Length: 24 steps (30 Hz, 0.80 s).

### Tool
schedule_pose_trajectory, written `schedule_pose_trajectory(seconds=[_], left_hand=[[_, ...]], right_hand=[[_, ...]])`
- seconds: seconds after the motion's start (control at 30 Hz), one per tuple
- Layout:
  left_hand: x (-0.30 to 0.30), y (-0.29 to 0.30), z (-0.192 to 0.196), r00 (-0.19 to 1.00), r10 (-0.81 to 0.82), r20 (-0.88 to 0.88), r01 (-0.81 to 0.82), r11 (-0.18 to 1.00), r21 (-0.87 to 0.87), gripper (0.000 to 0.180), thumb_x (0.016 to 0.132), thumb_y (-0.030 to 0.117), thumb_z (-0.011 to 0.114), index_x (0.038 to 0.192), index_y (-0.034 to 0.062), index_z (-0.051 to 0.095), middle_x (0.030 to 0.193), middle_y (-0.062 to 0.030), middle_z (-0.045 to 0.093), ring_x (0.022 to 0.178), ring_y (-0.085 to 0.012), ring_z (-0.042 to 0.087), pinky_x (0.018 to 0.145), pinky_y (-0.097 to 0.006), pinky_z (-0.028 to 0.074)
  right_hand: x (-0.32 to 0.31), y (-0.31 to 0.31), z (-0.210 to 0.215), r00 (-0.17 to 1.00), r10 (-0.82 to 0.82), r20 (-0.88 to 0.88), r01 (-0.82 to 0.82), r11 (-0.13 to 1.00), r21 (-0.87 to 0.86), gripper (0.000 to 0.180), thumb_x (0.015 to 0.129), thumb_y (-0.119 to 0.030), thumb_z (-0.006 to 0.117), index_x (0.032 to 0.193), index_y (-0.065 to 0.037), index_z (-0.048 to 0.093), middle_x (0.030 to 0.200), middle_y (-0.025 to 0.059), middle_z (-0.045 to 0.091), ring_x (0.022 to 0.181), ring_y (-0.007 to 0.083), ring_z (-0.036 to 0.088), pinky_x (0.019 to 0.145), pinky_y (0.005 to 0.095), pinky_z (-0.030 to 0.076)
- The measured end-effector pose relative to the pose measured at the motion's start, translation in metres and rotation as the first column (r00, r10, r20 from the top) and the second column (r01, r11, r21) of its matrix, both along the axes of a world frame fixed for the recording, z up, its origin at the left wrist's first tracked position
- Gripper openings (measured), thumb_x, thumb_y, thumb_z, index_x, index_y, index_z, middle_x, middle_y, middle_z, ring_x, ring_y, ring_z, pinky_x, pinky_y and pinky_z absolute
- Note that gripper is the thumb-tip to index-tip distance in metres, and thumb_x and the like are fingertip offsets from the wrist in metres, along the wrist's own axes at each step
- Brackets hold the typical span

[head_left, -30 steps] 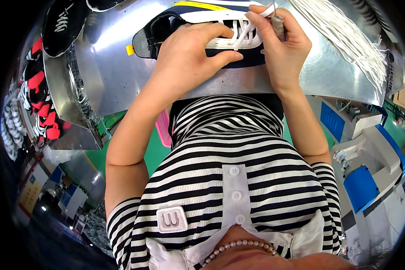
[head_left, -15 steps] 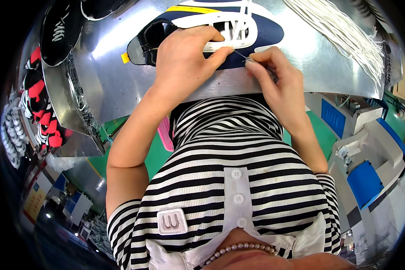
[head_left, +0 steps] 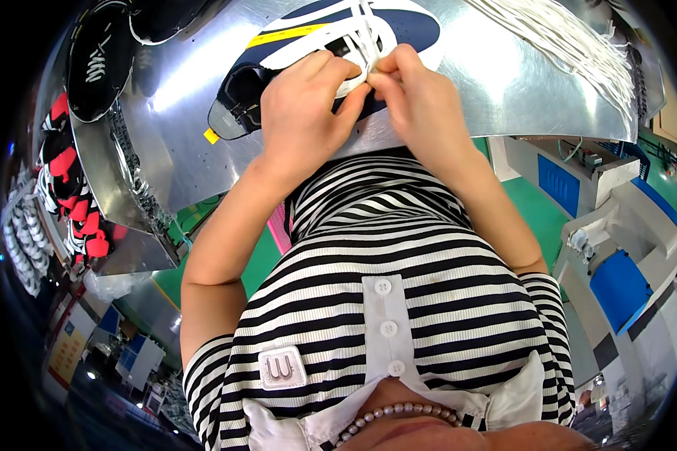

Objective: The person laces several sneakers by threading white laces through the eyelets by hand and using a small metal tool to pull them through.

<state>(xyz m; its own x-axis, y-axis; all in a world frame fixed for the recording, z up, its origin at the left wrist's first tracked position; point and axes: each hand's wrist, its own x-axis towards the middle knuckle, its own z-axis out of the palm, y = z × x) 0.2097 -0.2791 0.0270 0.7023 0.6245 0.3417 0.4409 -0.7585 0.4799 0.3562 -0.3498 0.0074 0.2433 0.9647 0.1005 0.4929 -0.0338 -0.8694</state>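
Observation:
A navy blue sneaker [head_left: 414, 28] with white and yellow stripes lies on the metal table, tilted, its toe pointing to the upper right. My left hand [head_left: 302, 109] is closed on the near edge of its lacing panel, thumb and forefinger pinched at the eyelets. Close beside it, my right hand [head_left: 423, 98] pinches the white shoelace [head_left: 366, 37] where it meets the panel. Both sets of fingertips almost touch, and they hide the eyelet between them. The shoe's dark opening [head_left: 246, 88] lies left of my left hand.
A bundle of loose white laces [head_left: 553, 49] lies on the metal table [head_left: 184, 143] at the right. A black laced shoe [head_left: 100, 64] stands at the far left, with part of another beside it. Red, black and white shoes [head_left: 75, 195] are stacked beyond the table's left edge.
My right hand has moved left and up to meet my left hand. The thin grey rod-like piece between them no longer shows. The sneaker has shifted left and turned, its toe swinging upward.

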Motion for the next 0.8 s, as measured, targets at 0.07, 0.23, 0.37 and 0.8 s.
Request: schedule_pose_trajectory(seconds=[0.07,0.23,0.37,0.8], left_hand=[[-0.008,-0.003,0.005,1.0,-0.017,-0.02,0.018,0.999,0.046,0.019,0.072,0.01,0.079,0.084,0.0046,0.065,0.071,-0.0084,0.058,0.063,-0.0262,0.058,0.055,-0.035,0.044],[-0.018,-0.005,0.006,0.997,-0.073,-0.032,0.078,0.977,0.198,0.019,0.072,0.009,0.08,0.084,0.0068,0.065,0.069,-0.005,0.056,0.06,-0.0228,0.055,0.054,-0.033,0.043],[-0.018,-0.003,0.007,0.993,-0.114,0.005,0.109,0.961,0.255,0.019,0.07,0.004,0.076,0.085,0.0054,0.066,0.07,-0.0051,0.056,0.063,-0.0231,0.056,0.055,-0.033,0.043],[-0.024,0.005,-0.001,0.991,-0.132,0.001,0.13,0.974,0.185,0.02,0.071,0.007,0.078,0.086,0.0058,0.065,0.068,-0.0048,0.052,0.061,-0.0222,0.054,0.053,-0.033,0.041]], right_hand=[[0.027,-0.015,0.028,0.986,0.137,-0.09,-0.158,0.938,-0.308,0.018,0.091,-0.017,0.064,0.095,-0.001,0.058,0.079,0.0157,0.067,0.075,0.0326,0.066,0.066,0.0387,0.051],[0.076,-0.019,0.061,0.987,-0.034,-0.156,0.051,0.993,0.106,0.022,0.091,-0.006,0.061,0.112,-0.004,0.065,0.087,0.0065,0.072,0.066,0.0121,0.065,0.06,0.0283,0.051],[0.018,0.024,0.058,0.827,0.344,0.444,-0.4,0.916,0.037,0.019,0.087,-0.006,0.062,0.106,-0.005,0.064,0.082,0.0116,0.07,0.061,0.025,0.062,0.056,0.0326,0.049],[0.055,0.057,0.057,0.94,0.234,-0.248,-0.228,0.972,0.054,0.021,0.091,-0.015,0.066,0.107,-0.002,0.069,0.091,0.0029,0.069,0.082,0.0104,0.061,0.076,0.0265,0.048]])
